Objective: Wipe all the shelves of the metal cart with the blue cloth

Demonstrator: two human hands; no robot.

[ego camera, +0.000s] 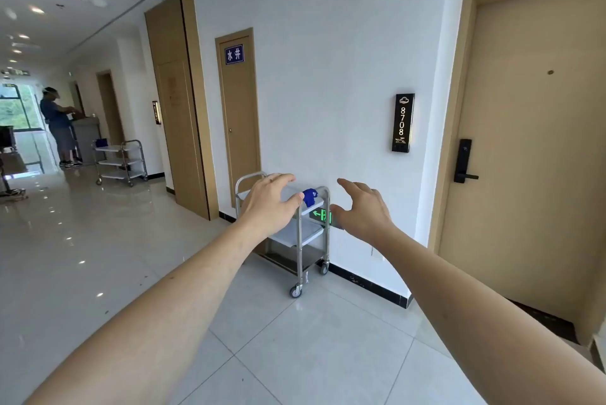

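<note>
Reaching out with both arms, the person has the left hand (269, 199) and right hand (362, 208) spread wide and empty, likely heading for the blue cloth (310, 197) bunched at twelve o'clock on the metal cart (299, 242) against the wall (344, 76).

Metal cart (303, 234) on tiled floor (295, 355); blue cloth (309, 197) on top shelf.

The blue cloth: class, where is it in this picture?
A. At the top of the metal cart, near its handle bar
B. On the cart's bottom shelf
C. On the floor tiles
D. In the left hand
A: the blue cloth sits bunched at the top of the metal cart, and both hands are open and empty.
</note>
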